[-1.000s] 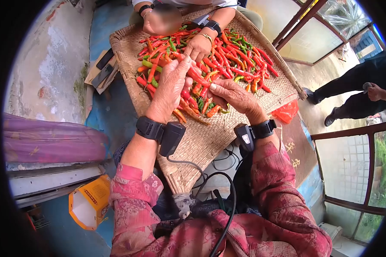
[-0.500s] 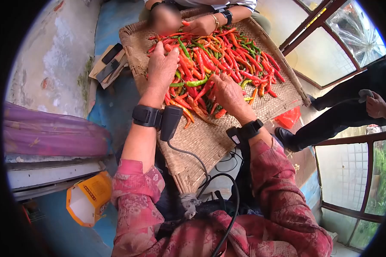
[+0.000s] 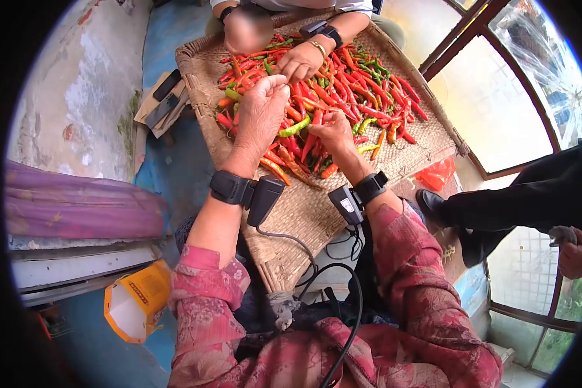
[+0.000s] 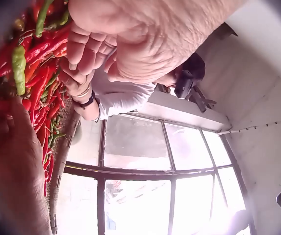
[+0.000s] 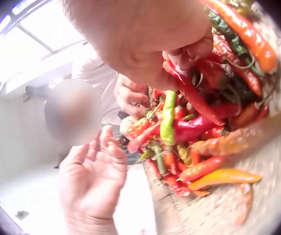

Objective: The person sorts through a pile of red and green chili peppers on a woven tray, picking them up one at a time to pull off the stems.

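A heap of red, orange and green chili peppers point(image 3: 362, 90) lies on a woven tray point(image 3: 291, 226). Over its near left part hovers my left hand point(image 3: 260, 116); its fingers are loosely bent, and the palm faces up with nothing in it in the right wrist view. My right hand point(image 3: 337, 137) pinches a red chili pepper point(image 5: 194, 95) low over the near side of the heap. Between my hands a light green chili pepper point(image 3: 295, 126) rests on the others. Another person's hand point(image 3: 301, 63) reaches into the heap just beyond my left fingertips.
The tray has a raised rim point(image 3: 420, 81). A black cable point(image 3: 350, 284) loops in front of my body. A red plastic bag point(image 3: 435, 173) lies to the right, near a standing person's legs point(image 3: 517, 200). An orange box point(image 3: 139, 301) sits at lower left.
My left hand has moved right from the heap's left side toward the middle. My right hand has shifted slightly nearer me. The other person's hand has come down into the heap.
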The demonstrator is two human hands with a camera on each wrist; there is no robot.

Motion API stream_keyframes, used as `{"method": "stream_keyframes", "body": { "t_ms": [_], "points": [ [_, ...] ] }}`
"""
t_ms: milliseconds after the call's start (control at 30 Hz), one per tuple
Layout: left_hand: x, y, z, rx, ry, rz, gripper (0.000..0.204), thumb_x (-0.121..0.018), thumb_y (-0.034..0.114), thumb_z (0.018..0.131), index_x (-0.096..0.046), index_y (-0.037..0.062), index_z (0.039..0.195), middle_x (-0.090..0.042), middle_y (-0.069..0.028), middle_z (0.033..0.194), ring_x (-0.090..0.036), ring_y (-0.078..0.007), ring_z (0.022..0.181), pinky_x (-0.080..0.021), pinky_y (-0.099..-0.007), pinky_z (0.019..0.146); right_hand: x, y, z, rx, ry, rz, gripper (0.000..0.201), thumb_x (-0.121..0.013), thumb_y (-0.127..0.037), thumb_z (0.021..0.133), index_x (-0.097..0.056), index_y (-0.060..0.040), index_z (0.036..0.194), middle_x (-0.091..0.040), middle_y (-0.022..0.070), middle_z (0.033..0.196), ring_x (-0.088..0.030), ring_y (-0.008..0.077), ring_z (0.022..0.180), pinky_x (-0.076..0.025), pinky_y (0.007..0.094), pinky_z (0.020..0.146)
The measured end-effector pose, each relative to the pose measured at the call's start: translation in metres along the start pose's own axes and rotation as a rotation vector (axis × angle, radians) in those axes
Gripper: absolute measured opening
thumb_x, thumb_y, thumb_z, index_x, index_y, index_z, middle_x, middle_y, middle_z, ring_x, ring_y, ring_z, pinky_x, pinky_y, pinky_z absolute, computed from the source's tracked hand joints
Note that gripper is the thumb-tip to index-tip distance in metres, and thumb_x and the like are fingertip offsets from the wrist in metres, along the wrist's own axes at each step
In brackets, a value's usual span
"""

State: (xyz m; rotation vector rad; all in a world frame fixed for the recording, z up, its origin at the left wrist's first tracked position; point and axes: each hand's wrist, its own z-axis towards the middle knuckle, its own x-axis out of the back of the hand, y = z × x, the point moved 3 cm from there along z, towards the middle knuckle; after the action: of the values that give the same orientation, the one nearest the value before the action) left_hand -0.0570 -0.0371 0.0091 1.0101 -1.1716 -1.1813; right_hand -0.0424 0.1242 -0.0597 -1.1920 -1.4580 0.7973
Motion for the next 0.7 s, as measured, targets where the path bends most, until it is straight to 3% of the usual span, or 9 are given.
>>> {"method": "stream_keyframes", "body": {
  "t_ms": [33, 133, 267, 333, 400, 433, 467, 567, 700],
  "points": [
    [-0.002, 0.005, -0.003, 0.008, 0.004, -0.022, 0.030, -0.053, 0.021, 0.090, -0.056, -0.0001, 0.112, -0.058, -0.0020, 0.081, -0.054, -0.0067, 0.070, -0.046, -0.0200, 0.062, 0.002, 0.002, 0.000, -0.086, -0.068, 0.130, 0.019, -0.065, -0.019, 0.077, -0.058, -0.0019, 0.081, -0.059, 0.0048, 0.065, -0.060, 0.0124, 0.053, -0.046, 0.0269, 0.045],
    [-0.007, 0.000, -0.007, 0.122, -0.119, 0.025, 0.030, -0.053, 0.021, 0.090, -0.056, -0.0007, 0.111, -0.057, -0.0009, 0.080, -0.053, -0.0056, 0.069, -0.045, -0.0191, 0.061, 0.004, 0.007, -0.010, -0.140, -0.165, 0.450, 0.013, -0.063, -0.014, 0.078, -0.059, -0.0037, 0.070, -0.061, 0.0036, 0.067, -0.057, 0.0113, 0.052, -0.046, 0.0254, 0.045],
    [-0.018, -0.011, -0.014, 0.122, -0.217, 0.002, 0.029, -0.053, 0.017, 0.089, -0.056, -0.0022, 0.110, -0.056, 0.0003, 0.079, -0.052, -0.0051, 0.067, -0.045, -0.0191, 0.059, 0.011, 0.016, -0.026, -0.182, -0.180, 0.499, 0.008, -0.058, -0.011, 0.080, -0.059, -0.0033, 0.080, -0.059, 0.0036, 0.069, -0.055, 0.0112, 0.053, -0.047, 0.0257, 0.047],
    [-0.022, -0.009, -0.017, 0.093, -0.224, 0.038, 0.028, -0.053, 0.017, 0.089, -0.056, -0.0020, 0.109, -0.056, 0.0000, 0.081, -0.051, -0.0053, 0.067, -0.045, -0.0197, 0.059, 0.015, 0.013, -0.032, -0.148, -0.184, 0.496, 0.010, -0.056, -0.012, 0.081, -0.057, -0.0028, 0.085, -0.059, 0.0038, 0.070, -0.055, 0.0109, 0.055, -0.047, 0.0254, 0.049],
    [-0.025, -0.013, -0.020, 0.135, -0.257, 0.092, 0.028, -0.053, 0.019, 0.089, -0.056, -0.0020, 0.108, -0.057, 0.0000, 0.083, -0.051, -0.0057, 0.068, -0.045, -0.0199, 0.059, 0.022, 0.006, -0.037, 0.012, -0.091, 0.390, 0.013, -0.053, -0.015, 0.083, -0.055, -0.0027, 0.087, -0.058, 0.0040, 0.072, -0.055, 0.0099, 0.058, -0.046, 0.0239, 0.050],
    [-0.028, -0.014, -0.022, 0.129, -0.269, 0.109, 0.027, -0.053, 0.019, 0.089, -0.057, -0.0003, 0.107, -0.057, 0.0009, 0.084, -0.051, -0.0057, 0.068, -0.045, -0.0201, 0.059, 0.026, 0.003, -0.036, 0.218, -0.074, 0.213, 0.015, -0.050, -0.018, 0.088, -0.053, -0.0035, 0.090, -0.058, 0.0033, 0.072, -0.053, 0.0089, 0.060, -0.043, 0.0220, 0.049],
    [-0.029, -0.014, -0.023, 0.130, -0.270, 0.108, 0.027, -0.053, 0.019, 0.089, -0.057, -0.0003, 0.107, -0.057, 0.0009, 0.084, -0.051, -0.0057, 0.068, -0.045, -0.0201, 0.059, 0.029, 0.004, -0.036, 0.217, -0.073, 0.213, 0.015, -0.050, -0.018, 0.088, -0.053, -0.0035, 0.090, -0.058, 0.0033, 0.072, -0.053, 0.0089, 0.060, -0.043, 0.0220, 0.049],
    [-0.038, 0.003, -0.033, 0.285, -0.406, -0.219, 0.018, -0.056, 0.022, 0.089, -0.061, 0.0043, 0.090, -0.056, 0.0021, 0.068, -0.047, -0.0029, 0.060, -0.039, -0.0185, 0.053, 0.017, -0.009, -0.046, 0.159, -0.431, 0.564, 0.023, -0.045, -0.027, 0.095, -0.052, -0.0061, 0.088, -0.051, 0.0006, 0.066, -0.048, 0.0096, 0.057, -0.040, 0.0245, 0.051],
    [-0.039, 0.005, -0.027, 0.228, -0.460, -0.402, 0.020, -0.059, 0.028, 0.088, -0.058, 0.0082, 0.090, -0.053, 0.0064, 0.068, -0.045, -0.0003, 0.058, -0.034, -0.0151, 0.050, 0.021, -0.018, -0.054, -0.091, -0.689, 0.908, 0.026, -0.046, -0.032, 0.094, -0.050, -0.0067, 0.088, -0.038, -0.0022, 0.059, -0.038, 0.0099, 0.052, -0.036, 0.0253, 0.049]
  ]
}}
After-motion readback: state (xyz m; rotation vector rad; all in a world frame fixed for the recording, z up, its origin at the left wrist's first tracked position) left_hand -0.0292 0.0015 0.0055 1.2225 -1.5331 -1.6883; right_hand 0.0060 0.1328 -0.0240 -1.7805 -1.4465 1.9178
